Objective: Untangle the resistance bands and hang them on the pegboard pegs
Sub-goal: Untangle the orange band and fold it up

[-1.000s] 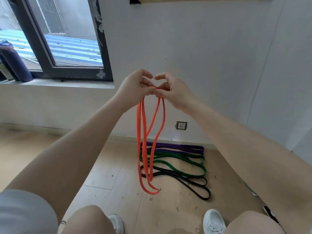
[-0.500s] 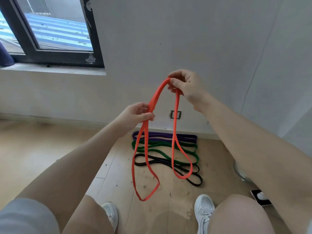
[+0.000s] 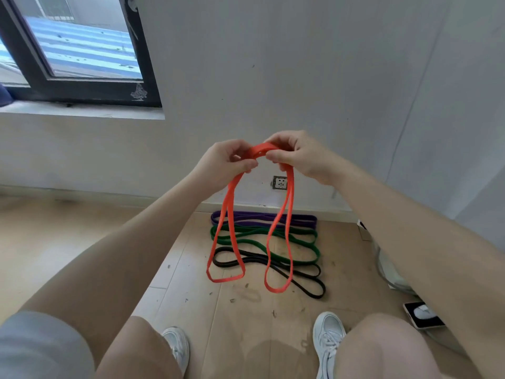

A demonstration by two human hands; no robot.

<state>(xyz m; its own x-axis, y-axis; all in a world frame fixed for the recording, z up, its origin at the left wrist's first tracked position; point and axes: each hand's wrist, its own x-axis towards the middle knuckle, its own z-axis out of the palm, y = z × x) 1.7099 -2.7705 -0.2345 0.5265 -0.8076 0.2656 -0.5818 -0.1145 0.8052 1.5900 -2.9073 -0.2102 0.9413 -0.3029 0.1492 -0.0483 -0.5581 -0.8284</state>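
**Orange band held up in two hands**

A white wall (image 3: 300, 77) is filling the upper part of the view, with a dark-framed window (image 3: 82, 50) sitting at the upper left. A wooden floor (image 3: 82, 228) is spreading below. The person is standing with both arms reaching forward and white shoes (image 3: 326, 337) showing at the bottom.

On the floor against the wall, three bands are lying flat, one in front of the other: a purple band (image 3: 297, 218) nearest the wall, then a green band (image 3: 273, 243), then a black band (image 3: 308, 280) nearest the shoes.

The orange band (image 3: 232, 203) is hanging in the air in front of them, draping down in two long loops that are ending just above the floor. Its top is bunched into a short arch between the hands. The left hand (image 3: 224, 162) is pinching the arch's left end with curled fingers, and the right hand (image 3: 297, 155) is gripping the right end the same way.

A phone (image 3: 423, 315) is lying at the right edge, and a wall socket (image 3: 280, 183) is sitting low between the loops
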